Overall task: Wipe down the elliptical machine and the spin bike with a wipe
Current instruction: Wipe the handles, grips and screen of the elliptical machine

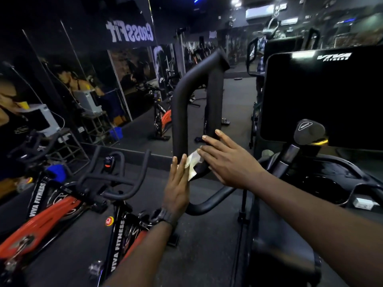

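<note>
Two bare forearms reach forward from the bottom edge of the head view. One wristwatch point(163, 217) sits on the left wrist. Left hand point(176, 187) stands upright with fingers straight and together, palm flat against the left side of the elliptical machine's handlebar loop point(179, 112); its grip is spread, closed on nothing. Right hand point(226, 162) lies across the lower bend of the same loop, fingers extended and slightly fanned, pressing one wipe point(192, 164) against the black foam. That wipe is white, crumpled, and sits between the two hands, touching both the bar and the right fingertips; its lower corner hangs free beside the left palm.

One elliptical machine is observed: one dark console panel point(323, 94) marked VIVA FITNESS at right, one capped knob point(309, 131) below it.

One spin bike point(116, 204) stands to the left on the dark floor, red and black, one handlebar set, frame lettered VIVA FITNESS. It is apart from both hands.

Mirror panels point(87, 79) line the left wall, showing one reversed CrossFit sign point(129, 31) and reflections of red bikes.
</note>
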